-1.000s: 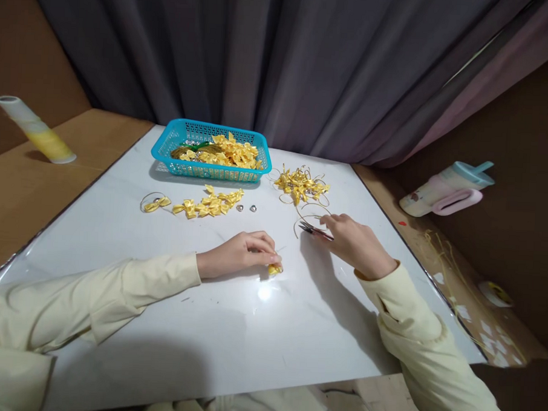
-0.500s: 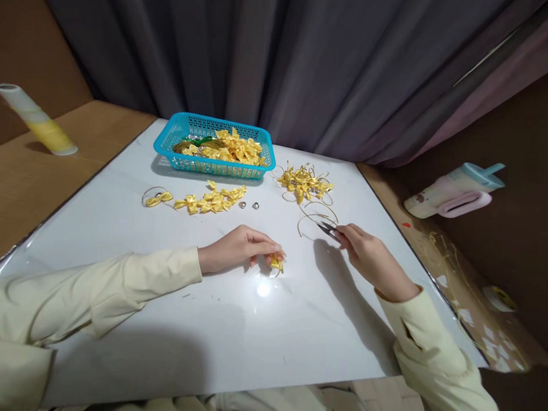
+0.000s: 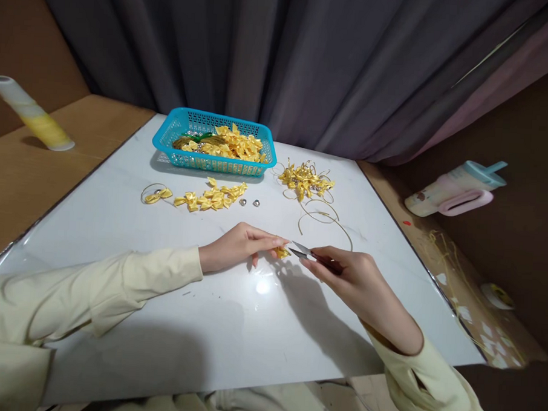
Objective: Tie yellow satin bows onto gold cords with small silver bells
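My left hand point(image 3: 249, 245) pinches a small yellow ribbon bow point(image 3: 281, 252) above the white table point(image 3: 231, 349); the fingers hide part of it. In my right hand point(image 3: 350, 275) is a pair of thread snips point(image 3: 301, 250), blades parted, their tips right beside the bow. Whether the blades touch it I cannot tell. Beyond my right hand lie loose gold cords point(image 3: 319, 215). Past my left hand are a row of yellow bows point(image 3: 213, 197), two small silver bells point(image 3: 249, 202) and a bow with a cord loop point(image 3: 157, 195).
A blue basket point(image 3: 212, 164) of yellow bows, cords and silvery pieces stands at the back. A pile of corded bows point(image 3: 306, 179) lies to its right. A roll of yellow ribbon point(image 3: 45, 126) stands at left; a tumbler point(image 3: 451, 189) and a tape roll point(image 3: 497, 296) are at right.
My right hand has moved left with the snips, bringing the blades from the loose cords to the bow. My left hand keeps its pinch, with the bow turned slightly.
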A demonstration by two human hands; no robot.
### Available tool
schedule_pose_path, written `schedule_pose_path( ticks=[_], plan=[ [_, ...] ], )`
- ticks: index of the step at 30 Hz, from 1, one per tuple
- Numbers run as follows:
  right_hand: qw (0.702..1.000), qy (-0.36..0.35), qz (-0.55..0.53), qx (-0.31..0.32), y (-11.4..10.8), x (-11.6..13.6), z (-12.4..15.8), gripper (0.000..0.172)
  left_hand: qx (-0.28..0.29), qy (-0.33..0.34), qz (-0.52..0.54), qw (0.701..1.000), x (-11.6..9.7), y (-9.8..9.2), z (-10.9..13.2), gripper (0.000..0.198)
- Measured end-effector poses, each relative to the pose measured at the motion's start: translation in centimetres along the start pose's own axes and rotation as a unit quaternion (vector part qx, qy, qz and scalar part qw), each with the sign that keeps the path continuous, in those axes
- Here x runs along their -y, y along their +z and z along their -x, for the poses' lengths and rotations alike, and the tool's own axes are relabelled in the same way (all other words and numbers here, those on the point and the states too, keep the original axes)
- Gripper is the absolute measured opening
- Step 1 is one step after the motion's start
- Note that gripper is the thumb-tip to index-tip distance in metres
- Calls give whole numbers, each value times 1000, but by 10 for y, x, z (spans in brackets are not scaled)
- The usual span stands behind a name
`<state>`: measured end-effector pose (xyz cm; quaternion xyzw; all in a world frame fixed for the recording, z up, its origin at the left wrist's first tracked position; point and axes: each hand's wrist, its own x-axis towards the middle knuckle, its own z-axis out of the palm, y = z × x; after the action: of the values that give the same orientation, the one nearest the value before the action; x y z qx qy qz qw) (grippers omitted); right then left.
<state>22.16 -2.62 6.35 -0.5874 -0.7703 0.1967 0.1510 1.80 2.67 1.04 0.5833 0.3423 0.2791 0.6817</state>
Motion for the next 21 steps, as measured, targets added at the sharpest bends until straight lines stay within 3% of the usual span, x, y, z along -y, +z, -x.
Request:
schedule_pose_path(
  ticks=[6, 13, 17, 21],
  plan=[
    [999, -25, 15, 17, -1, 4, -10, 27, -12, -9, -11, 1000, 4, -1, -2, 32],
    [999, 4, 17, 32, -10, 1, -8, 28, -8, -11, 13, 1000, 0, 0, -2, 30],
    [997, -5, 19, 77, -4, 3, -13, 26, -11, -11, 20, 1000, 1, 0, -2, 29],
    [997, -22, 29, 71, 4, 6, -19, 24, -8, -10, 13, 1000, 0, 0, -2, 29]
  ],
)
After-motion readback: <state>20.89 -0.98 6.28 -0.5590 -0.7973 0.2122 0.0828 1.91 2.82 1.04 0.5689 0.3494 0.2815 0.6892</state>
